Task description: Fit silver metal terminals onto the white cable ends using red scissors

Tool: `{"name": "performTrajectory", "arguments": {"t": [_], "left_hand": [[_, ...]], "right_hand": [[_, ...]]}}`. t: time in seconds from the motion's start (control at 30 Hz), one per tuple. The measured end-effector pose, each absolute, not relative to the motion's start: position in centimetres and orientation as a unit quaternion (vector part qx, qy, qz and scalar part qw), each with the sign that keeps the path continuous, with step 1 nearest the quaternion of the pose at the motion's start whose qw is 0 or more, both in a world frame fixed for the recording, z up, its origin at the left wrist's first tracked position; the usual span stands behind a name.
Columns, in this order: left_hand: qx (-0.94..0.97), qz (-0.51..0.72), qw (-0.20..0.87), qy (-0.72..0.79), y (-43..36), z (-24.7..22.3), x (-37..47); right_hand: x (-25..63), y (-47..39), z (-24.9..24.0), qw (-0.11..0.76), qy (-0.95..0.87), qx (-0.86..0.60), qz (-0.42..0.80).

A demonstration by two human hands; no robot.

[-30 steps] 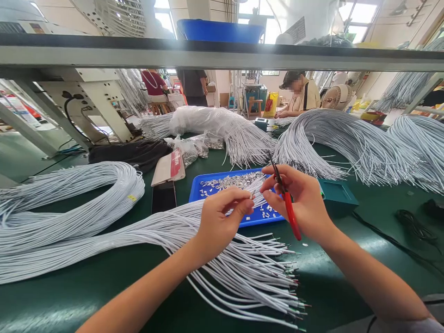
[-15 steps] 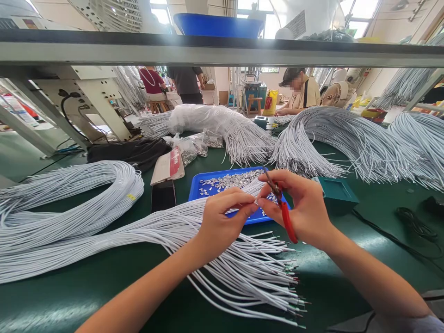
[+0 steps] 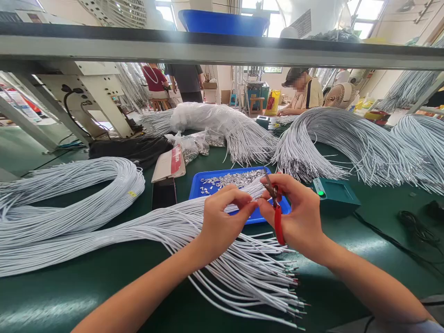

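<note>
My left hand [image 3: 227, 222] is closed in a pinch at the end of a white cable, most of which my fingers hide. Close against it, my right hand [image 3: 298, 215] holds red-handled scissors [image 3: 279, 222], their dark blades pointing up and away. Its thumb comes near the left fingertips, around the cable's tip. Beneath both hands runs a bundle of white cables [image 3: 166, 217], with stripped ends [image 3: 291, 286] fanned out to the right and thin coloured wires showing. Behind the hands lies a blue tray [image 3: 196, 187] with many small metal pieces [image 3: 222, 180].
A coiled cable bundle [image 3: 118, 185] lies at left. Beyond the tray are a phone [image 3: 163, 194], a cardboard piece [image 3: 168, 165], bags of metal parts [image 3: 190, 147] and more cable bundles [image 3: 347, 134]. A green box [image 3: 338, 199] stands right. A shelf beam [image 3: 222, 51] crosses above; people work behind.
The scissors have turned more upright, and my right hand has shifted slightly left. A green light now shows on the green box. The whole view has moved a little.
</note>
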State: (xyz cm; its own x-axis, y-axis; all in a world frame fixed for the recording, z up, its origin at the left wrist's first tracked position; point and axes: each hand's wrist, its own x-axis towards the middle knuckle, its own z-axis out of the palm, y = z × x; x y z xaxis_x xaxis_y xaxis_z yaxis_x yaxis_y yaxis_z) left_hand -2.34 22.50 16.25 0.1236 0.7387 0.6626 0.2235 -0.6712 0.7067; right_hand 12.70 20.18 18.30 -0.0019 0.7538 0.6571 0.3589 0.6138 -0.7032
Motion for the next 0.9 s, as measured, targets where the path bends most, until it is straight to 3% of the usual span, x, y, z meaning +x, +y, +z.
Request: {"name": "performTrajectory", "arguments": {"t": [0.57,0.9], "left_hand": [[0.726,0.515,0.35,0.292,22.0,16.8,-2.6],[0.683,0.567,0.328,0.324,22.4,16.5,-2.3]], "right_hand": [[13.8,21.5,19.0,0.573,-0.666,-0.337,0.338],[13.5,20.6,18.8,0.566,-0.701,-0.373,0.221]]}}
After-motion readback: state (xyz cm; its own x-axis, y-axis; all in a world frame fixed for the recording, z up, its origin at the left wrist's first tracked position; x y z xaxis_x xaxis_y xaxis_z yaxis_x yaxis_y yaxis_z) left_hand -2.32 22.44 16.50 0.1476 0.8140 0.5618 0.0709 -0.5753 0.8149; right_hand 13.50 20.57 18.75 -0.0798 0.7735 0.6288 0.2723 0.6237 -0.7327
